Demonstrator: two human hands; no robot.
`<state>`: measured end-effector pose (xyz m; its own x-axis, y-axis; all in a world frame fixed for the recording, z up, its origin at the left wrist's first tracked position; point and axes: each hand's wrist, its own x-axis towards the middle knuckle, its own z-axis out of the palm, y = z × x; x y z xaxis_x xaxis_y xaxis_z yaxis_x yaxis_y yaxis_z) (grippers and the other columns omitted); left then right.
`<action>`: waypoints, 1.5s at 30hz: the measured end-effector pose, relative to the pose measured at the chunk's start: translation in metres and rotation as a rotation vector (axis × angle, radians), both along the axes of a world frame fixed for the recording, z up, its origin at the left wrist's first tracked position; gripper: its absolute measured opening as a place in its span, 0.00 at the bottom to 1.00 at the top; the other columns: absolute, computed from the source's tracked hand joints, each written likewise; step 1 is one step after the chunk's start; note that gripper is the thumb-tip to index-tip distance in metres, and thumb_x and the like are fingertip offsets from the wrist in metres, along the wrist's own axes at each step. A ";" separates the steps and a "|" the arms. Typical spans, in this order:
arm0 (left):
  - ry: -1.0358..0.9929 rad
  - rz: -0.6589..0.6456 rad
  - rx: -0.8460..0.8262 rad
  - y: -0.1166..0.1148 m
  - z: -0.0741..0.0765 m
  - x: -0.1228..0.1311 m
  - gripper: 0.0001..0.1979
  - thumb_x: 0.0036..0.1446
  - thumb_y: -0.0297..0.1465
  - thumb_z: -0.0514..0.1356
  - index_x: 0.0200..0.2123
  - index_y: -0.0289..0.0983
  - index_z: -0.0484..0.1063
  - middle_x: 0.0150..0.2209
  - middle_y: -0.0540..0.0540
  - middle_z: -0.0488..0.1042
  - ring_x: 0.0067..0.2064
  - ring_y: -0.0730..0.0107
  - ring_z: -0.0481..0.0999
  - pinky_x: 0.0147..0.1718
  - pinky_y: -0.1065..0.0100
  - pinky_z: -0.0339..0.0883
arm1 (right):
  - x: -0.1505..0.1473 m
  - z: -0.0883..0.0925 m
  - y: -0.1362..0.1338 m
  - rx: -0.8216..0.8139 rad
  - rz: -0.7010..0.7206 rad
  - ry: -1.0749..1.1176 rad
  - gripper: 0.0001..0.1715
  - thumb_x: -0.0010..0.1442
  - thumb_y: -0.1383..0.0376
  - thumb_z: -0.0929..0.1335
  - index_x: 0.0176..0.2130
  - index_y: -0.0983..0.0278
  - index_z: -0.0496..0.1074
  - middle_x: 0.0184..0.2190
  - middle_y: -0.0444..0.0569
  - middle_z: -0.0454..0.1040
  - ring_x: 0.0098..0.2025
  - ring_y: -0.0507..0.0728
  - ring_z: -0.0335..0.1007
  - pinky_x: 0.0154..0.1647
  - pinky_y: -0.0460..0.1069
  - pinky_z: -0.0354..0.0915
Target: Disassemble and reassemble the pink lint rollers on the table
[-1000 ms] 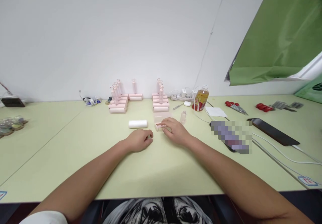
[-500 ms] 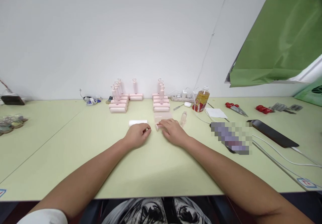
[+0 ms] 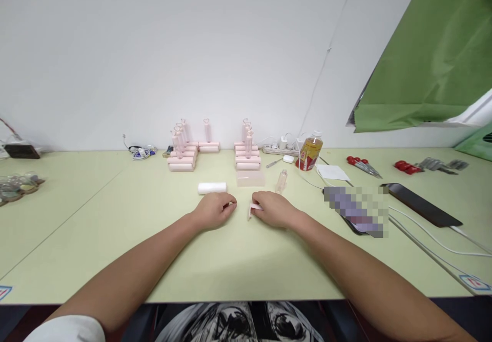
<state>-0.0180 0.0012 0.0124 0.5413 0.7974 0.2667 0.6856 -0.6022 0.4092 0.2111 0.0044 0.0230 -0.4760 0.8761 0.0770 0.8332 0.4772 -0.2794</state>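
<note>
My right hand (image 3: pixel 273 208) is closed around a small pink plastic roller frame (image 3: pixel 250 210); its end sticks out past the fingertips, and the rest is hidden under the hand. My left hand (image 3: pixel 216 210) rests on the table with thumb and fingers curled together, nothing showing between them. Just behind it lies a white paper roll (image 3: pixel 212 188). A clear pinkish cover (image 3: pixel 250 179) sits beyond my right hand, and a small clear pink handle (image 3: pixel 282 181) lies to its right.
Pink lint rollers with upright handles stand in a left group (image 3: pixel 181 163) and a right group (image 3: pixel 248 162). To the right are a drink bottle (image 3: pixel 309 152), a power strip (image 3: pixel 280 151), a screwdriver (image 3: pixel 274 163), red-handled tools (image 3: pixel 363 165), phones (image 3: pixel 418 204) and white cables.
My right hand has drawn the pink roller frame back toward me, away from the clear cover, and turned it. My left hand has shifted slightly right and nearer, exposing more of the white roll.
</note>
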 end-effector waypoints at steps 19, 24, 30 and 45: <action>-0.041 -0.196 0.174 -0.021 -0.002 0.019 0.60 0.43 0.49 0.68 0.69 0.42 0.33 0.66 0.35 0.50 0.66 0.43 0.52 0.61 0.46 0.52 | -0.030 -0.014 -0.009 -1.029 -0.171 1.432 0.17 0.53 0.72 0.67 0.44 0.60 0.64 0.28 0.42 0.70 0.28 0.53 0.71 0.35 0.55 0.73; -0.126 -0.192 0.278 -0.012 -0.002 0.010 0.53 0.48 0.44 0.67 0.68 0.47 0.35 0.67 0.37 0.48 0.67 0.47 0.49 0.61 0.46 0.54 | -0.027 -0.014 -0.006 -1.081 -0.028 1.470 0.13 0.63 0.59 0.64 0.43 0.65 0.68 0.37 0.53 0.75 0.34 0.58 0.75 0.35 0.55 0.72; -0.146 -0.210 0.247 -0.010 0.004 0.003 0.50 0.51 0.39 0.65 0.68 0.47 0.35 0.68 0.39 0.44 0.69 0.50 0.44 0.62 0.48 0.53 | -0.021 -0.020 0.002 -0.993 0.021 1.424 0.18 0.58 0.58 0.71 0.44 0.65 0.70 0.38 0.53 0.77 0.35 0.56 0.75 0.37 0.52 0.71; -0.045 -0.238 0.243 -0.012 -0.003 0.016 0.61 0.48 0.45 0.65 0.68 0.37 0.22 0.67 0.31 0.49 0.66 0.43 0.50 0.61 0.45 0.52 | -0.027 -0.022 -0.008 -0.805 0.225 1.200 0.25 0.49 0.49 0.74 0.32 0.66 0.68 0.17 0.43 0.71 0.17 0.52 0.67 0.18 0.46 0.64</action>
